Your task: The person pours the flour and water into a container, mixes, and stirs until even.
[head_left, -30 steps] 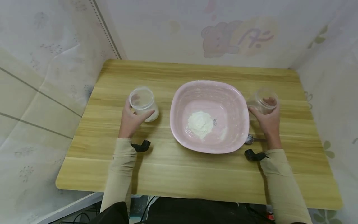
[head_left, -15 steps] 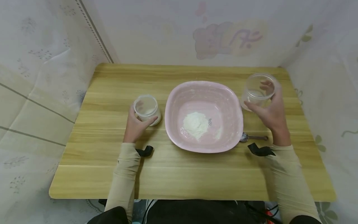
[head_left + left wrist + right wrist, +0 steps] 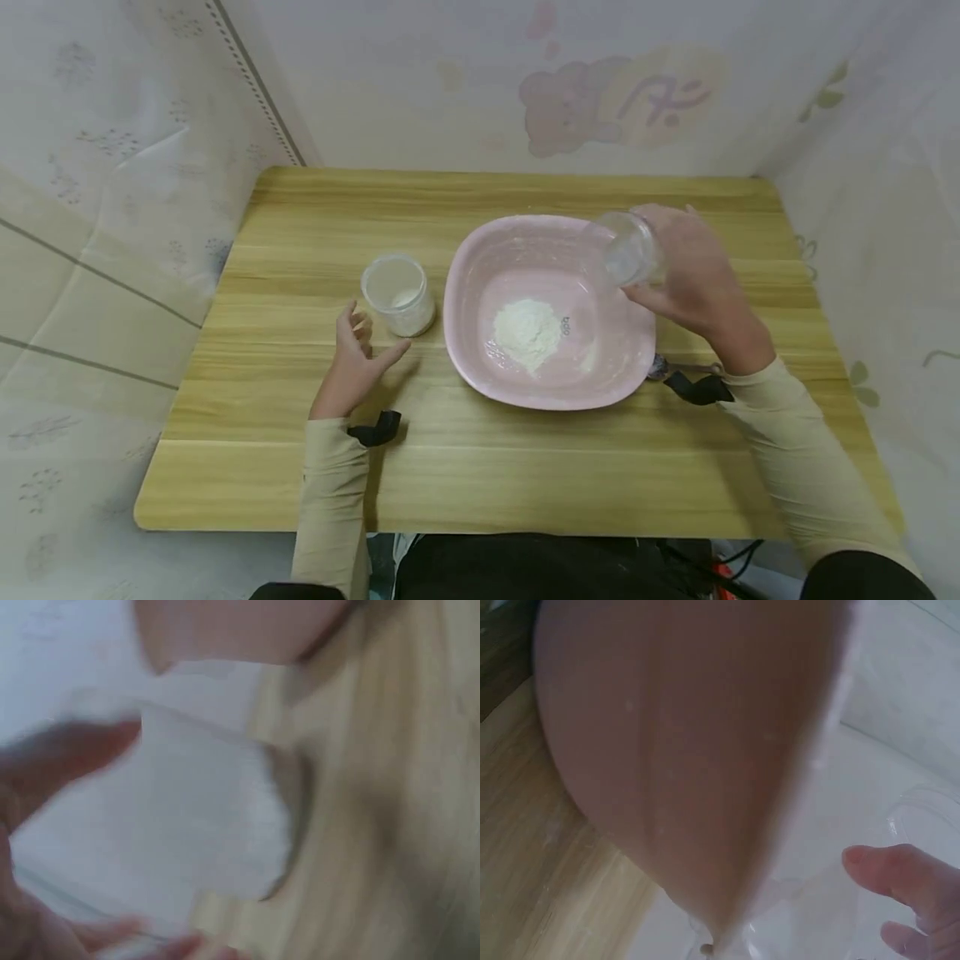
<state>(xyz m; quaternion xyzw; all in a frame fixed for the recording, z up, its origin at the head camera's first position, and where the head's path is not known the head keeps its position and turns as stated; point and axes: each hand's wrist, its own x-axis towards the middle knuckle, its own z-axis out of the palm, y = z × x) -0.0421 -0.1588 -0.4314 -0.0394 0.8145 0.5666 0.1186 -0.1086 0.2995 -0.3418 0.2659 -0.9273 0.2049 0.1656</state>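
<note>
A pink basin (image 3: pixel 480 367) stands mid-table with a heap of white powder (image 3: pixel 527 333) in it. My right hand (image 3: pixel 693 275) grips a clear jar (image 3: pixel 628 248), tilted above the basin's upper right edge. In the right wrist view, the basin's outer wall (image 3: pixel 682 750) fills much of the picture, with my thumb (image 3: pixel 885 870) at its right. To the basin's left, a second clear jar (image 3: pixel 401 300) stands upright with some white stuff inside. My left hand (image 3: pixel 352 367) is apart from that jar, just below it, thumb and fingers spread. The left wrist view is blurred.
A metal spoon (image 3: pixel 686 367) lies on the wooden table (image 3: pixel 480 492), partly beneath the basin's right side. Patterned sheeting hangs behind the table (image 3: pixel 390 83) and along both sides.
My left hand has let go of the upright jar and drawn back toward me. My right hand has lifted the other jar and moved it left, tipping it over the basin's edge.
</note>
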